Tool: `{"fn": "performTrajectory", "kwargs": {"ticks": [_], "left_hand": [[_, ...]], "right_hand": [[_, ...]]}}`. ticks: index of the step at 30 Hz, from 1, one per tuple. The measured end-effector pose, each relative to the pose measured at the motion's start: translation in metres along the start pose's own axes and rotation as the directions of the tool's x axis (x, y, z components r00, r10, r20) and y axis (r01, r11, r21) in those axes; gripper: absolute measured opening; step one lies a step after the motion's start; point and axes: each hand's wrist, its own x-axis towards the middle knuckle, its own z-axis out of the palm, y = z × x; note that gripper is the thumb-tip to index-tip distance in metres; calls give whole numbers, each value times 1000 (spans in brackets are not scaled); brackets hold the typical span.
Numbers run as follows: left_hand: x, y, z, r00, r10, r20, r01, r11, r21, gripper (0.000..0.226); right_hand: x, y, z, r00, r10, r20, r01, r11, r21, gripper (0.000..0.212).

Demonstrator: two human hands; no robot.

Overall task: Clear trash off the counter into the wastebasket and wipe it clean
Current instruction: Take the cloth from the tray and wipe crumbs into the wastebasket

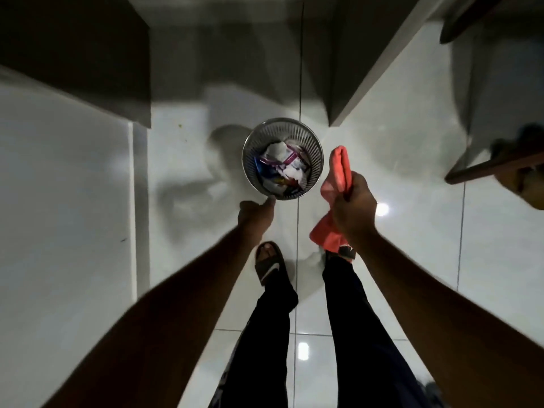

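1. The left hand reaches down to the near rim of the wastebasket, fingers curled, with a fingertip at or just touching the metal edge — whether it actually pinches the rim I cannot tell. A light, tall mesh bin like this likely tips if it is nudged or lifted from one side, and the wrappers and paper piled inside could spill back onto the floor.
2. The right hand is closed around the coral cloth, which hangs loose above and below the fist. The dangling end is near the bin's rim, so it could snag the mesh or pick up dirt from the trash before the wiping step.
3. The tiles look glossy and the person stands in open sandals — bending forward here risks a slip.
4. The desk is not clearly in view, so any trash left on it cannot be judged.
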Motion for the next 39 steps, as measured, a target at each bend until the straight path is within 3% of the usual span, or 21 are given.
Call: {"fn": "performTrajectory", "kwargs": {"ticks": [3,7,13,17,20,27,31,39], "left_hand": [[33,16,21,997,-45,60,56,980,-192,69],[42,27,33,959,-93,269,200,893,-403,39],[-2,36,21,974,-104,199,198,814,-546,28],[-76,39,-11,990,-126,58,139,919,-370,30],[-145,37,-47,993,-113,41,120,927,-355,30],[-294,77,-130,993,96,64,-68,935,-349,30],[-340,113,-155,978,208,-4,-199,929,-312,36],[-373,144,-154,990,141,-7,-133,914,-383,27]], "right_hand": [[18,11,24,998,57,-29,-57,998,1,38],[38,11,42,992,123,8,-124,992,18,37],[27,-10,9,977,144,160,-159,984,82,35],[-16,-45,-49,960,170,222,-218,953,212,33],[-66,-86,-94,957,181,227,-242,930,278,34],[-165,-195,-188,990,141,7,-137,948,287,35],[-183,-240,-223,991,127,-52,-105,945,309,38],[-148,-272,-271,988,143,-49,-119,938,326,26]]}}
